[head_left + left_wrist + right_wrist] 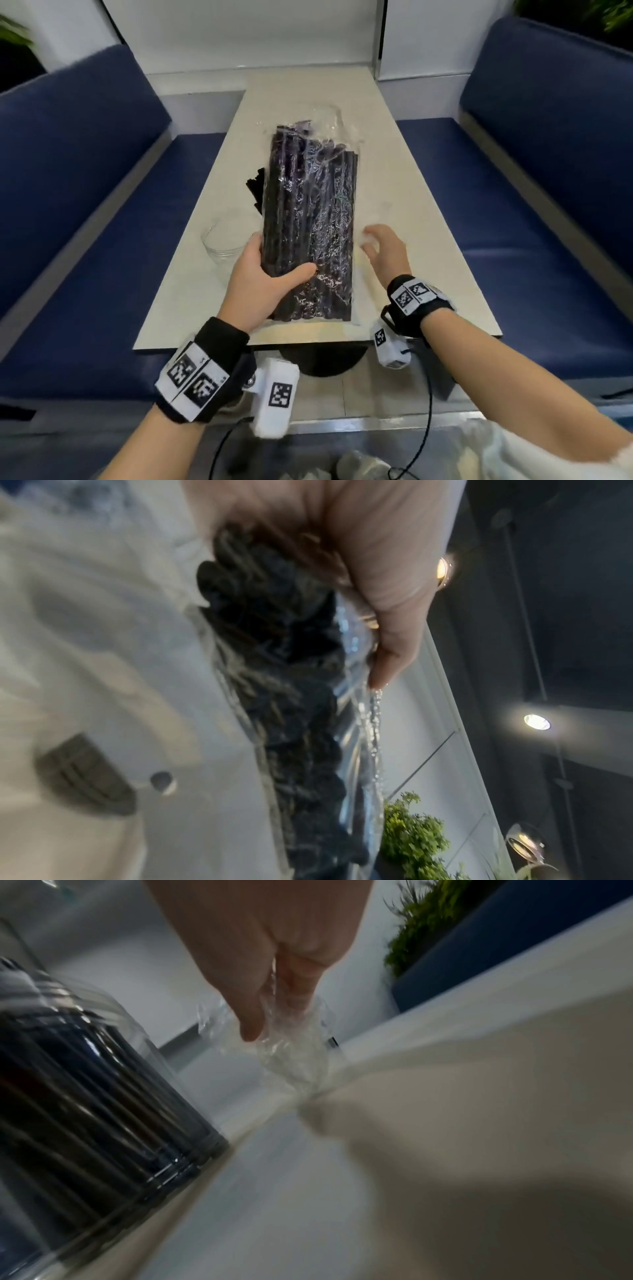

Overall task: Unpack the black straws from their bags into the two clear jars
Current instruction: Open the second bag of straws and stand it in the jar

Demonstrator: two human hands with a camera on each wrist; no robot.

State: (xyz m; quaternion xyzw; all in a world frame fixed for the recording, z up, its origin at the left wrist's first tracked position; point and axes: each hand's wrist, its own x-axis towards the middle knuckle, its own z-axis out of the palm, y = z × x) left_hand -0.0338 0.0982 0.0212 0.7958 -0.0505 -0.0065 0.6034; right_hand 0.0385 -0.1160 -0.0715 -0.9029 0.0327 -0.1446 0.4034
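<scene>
My left hand (270, 274) grips the lower part of a clear bag of black straws (308, 212) and holds it tilted above the table. In the left wrist view the thumb (387, 642) presses on the bag (291, 696). My right hand (380, 246), just right of the bag, pinches a crumpled scrap of clear plastic (294, 1047) low over the table top. An empty clear jar (222, 243) stands left of the bag. A second clear jar (85, 1083) holds black straws in the right wrist view; the bag mostly hides it in the head view.
The narrow pale table (411, 240) runs away from me between two blue benches (85, 205). More black straws (255, 192) stick out behind the bag's left side. A green plant (421, 920) stands behind the right bench.
</scene>
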